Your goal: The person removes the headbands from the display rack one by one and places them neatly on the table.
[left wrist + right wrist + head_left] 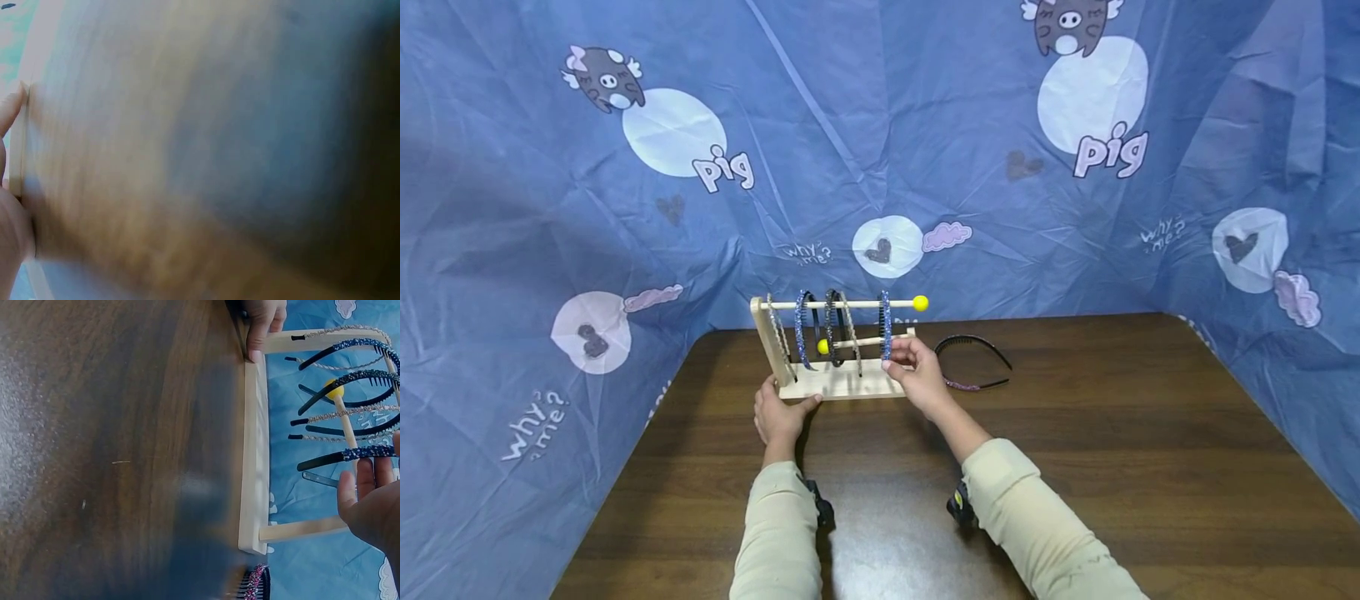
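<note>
A wooden headband rack (842,382) with two rods stands on the table. My left hand (781,417) grips the left end of its base, thumb along the front edge. Toward the right end of the upper rod hangs a blue glittery headband (886,315), which my right hand (923,380) holds low down between thumb and fingers. Farther left on that rod hang another blue glittery headband (801,329), a dark glittery one (831,329) and thin braided beige ones (347,415). In the left wrist view only part of the left hand (11,215) shows, against the base.
A black headband with pink glitter (962,387) lies on the brown table (1075,433) right of the rack. Yellow balls cap the upper rod (921,303) and lower rod (823,347). Blue printed cloth (865,125) hangs behind and at both sides.
</note>
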`<state>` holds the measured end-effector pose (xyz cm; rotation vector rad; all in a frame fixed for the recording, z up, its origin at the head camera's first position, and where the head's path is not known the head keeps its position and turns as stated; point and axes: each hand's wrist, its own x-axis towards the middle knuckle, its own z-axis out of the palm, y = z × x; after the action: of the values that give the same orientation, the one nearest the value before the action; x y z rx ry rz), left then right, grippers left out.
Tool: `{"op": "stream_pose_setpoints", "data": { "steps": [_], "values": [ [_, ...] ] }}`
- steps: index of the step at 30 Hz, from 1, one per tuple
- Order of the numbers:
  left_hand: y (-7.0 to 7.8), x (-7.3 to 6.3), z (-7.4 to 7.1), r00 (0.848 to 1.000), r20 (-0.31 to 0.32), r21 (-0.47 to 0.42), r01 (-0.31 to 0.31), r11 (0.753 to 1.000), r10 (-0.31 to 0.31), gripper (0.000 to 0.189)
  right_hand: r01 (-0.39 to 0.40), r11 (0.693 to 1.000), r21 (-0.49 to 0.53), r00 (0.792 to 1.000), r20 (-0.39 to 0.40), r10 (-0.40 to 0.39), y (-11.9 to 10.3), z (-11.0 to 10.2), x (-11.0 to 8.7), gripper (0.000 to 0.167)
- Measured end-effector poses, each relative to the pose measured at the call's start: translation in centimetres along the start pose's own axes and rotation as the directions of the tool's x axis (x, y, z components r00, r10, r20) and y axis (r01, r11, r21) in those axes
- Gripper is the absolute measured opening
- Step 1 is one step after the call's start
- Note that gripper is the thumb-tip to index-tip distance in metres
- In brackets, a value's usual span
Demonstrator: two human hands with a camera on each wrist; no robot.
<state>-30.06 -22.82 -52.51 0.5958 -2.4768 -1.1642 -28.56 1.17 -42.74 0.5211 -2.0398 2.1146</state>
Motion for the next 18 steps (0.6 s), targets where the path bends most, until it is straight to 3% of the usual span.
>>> {"op": "stream_pose_setpoints", "data": {
  "steps": [10, 18],
  "values": [
    [0.3, 0.2, -0.2, 1.000, -0.003, -0.012, -0.015, 1.000, 0.015, 0.091, -0.014, 1.000, 0.008, 0.997, -0.078, 0.015, -0.6, -0.4, 0.9, 0.019],
    [0.2, -0.1, -0.1, 1.000, 0.004, -0.019, -0.003, 1.000, 0.003, 0.090, 0.028, 0.999, 0.018, 0.995, -0.101, -0.026, 1.4, -0.8, 1.9, 0.018]
  ]
}}
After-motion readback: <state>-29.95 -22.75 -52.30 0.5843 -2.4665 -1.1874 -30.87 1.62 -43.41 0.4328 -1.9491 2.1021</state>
